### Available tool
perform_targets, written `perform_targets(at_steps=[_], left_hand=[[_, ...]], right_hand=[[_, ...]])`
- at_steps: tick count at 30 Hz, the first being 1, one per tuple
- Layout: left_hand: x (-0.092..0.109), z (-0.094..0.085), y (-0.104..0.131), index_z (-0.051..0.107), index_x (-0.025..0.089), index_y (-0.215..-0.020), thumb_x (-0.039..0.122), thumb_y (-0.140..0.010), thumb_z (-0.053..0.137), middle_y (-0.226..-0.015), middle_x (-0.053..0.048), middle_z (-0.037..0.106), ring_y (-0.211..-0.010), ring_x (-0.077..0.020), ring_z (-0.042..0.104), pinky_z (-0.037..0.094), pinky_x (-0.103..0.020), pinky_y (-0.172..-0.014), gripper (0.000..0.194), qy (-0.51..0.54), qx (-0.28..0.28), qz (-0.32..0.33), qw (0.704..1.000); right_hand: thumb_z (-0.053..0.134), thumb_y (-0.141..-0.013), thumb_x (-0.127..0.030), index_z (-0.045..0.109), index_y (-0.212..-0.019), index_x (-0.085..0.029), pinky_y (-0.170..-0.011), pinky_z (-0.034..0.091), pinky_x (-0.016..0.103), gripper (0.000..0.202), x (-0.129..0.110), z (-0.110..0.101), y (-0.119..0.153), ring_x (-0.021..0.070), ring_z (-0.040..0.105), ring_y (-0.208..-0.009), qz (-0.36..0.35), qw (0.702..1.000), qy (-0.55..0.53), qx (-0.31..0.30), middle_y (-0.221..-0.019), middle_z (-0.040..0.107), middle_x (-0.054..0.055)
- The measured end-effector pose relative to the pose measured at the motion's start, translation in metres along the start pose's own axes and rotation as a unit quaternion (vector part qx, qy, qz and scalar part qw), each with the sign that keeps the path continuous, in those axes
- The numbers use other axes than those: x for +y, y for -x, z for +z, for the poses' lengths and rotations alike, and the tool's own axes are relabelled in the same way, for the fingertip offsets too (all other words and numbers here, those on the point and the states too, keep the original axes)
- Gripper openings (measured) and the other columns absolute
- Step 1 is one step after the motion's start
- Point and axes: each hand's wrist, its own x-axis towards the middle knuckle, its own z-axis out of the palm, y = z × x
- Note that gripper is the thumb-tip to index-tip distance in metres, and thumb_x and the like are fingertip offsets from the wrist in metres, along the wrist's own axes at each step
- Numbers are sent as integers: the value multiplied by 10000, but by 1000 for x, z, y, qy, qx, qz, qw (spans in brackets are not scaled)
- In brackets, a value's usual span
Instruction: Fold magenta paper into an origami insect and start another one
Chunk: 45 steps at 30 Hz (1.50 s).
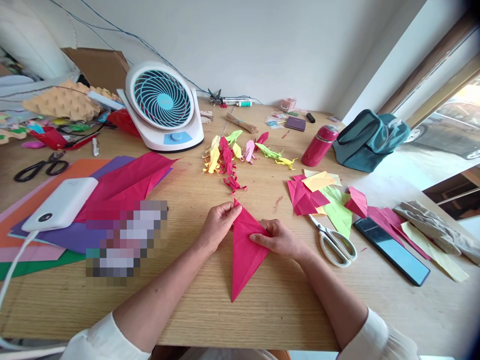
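Note:
A red sheet of paper, folded into a pointed triangle, is held just over the wooden table. My left hand pinches its upper left edge near the top tip between thumb and fingers. On the other side my right hand grips the right corner, thumb on top and fingers mostly hidden beneath. One long point of the paper hangs toward me. Beyond my hands lie a small red folded paper figure and a cluster of folded paper figures in yellow, red, green and pink.
White-handled scissors, paper pieces and a phone lie to the right. A red flask and teal bag stand behind. At left are a fan, coloured sheets, a white power bank and black scissors.

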Motion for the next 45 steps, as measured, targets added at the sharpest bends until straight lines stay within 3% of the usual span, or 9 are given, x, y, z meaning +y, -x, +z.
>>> perform_targets(at_steps=[9,24,29,33,37,41,45], left_hand=[[0,-3,-2,454,198,-633,494,-807,645,-600,54,404,-553,-92,411,405,-191,-505,393,-6,28,10,1000],[1,-3,-3,375,204,-559,381,-791,609,-537,62,357,-507,-84,367,345,-196,-489,374,9,71,35,997],[2,-3,-2,495,198,-619,456,-790,608,-591,36,492,-546,-107,469,385,-201,-489,330,14,78,10,997],[2,-3,-1,571,188,-715,550,-815,602,-676,0,595,-579,-127,529,392,-211,-492,377,7,38,-14,999],[-1,-3,-1,504,188,-641,566,-840,605,-603,30,498,-566,-114,461,374,-224,-532,439,-32,-44,3,998],[-9,-4,-2,498,180,-625,544,-824,643,-589,50,444,-561,-100,400,335,-227,-545,439,-90,-66,35,993],[-11,-6,-4,528,171,-641,551,-799,665,-586,55,465,-547,-93,407,342,-228,-544,434,-81,-74,20,994]], right_hand=[[678,-837,-566,556,-704,-166,-538,348,223,439,-1,1,1,99,448,-620,-19,1000,21,3,-712,525,-18],[652,-842,-600,511,-670,-181,-503,318,221,474,-5,2,0,94,402,-592,-33,999,40,-13,-701,485,-16],[687,-803,-623,582,-726,-165,-533,365,227,476,-2,3,1,102,438,-605,-12,1000,6,-2,-707,540,-12],[692,-784,-645,611,-790,-156,-562,384,241,495,2,4,-1,116,471,-610,16,998,-40,39,-678,557,-13],[735,-755,-619,618,-798,-169,-598,429,261,467,4,5,-3,132,513,-625,5,992,-80,92,-701,600,-4],[736,-756,-612,647,-817,-178,-612,456,272,447,5,6,-5,151,555,-650,-5,990,-83,117,-721,636,7],[731,-758,-619,673,-826,-175,-590,459,275,453,8,6,-6,162,560,-648,-13,988,-59,144,-708,648,17]])
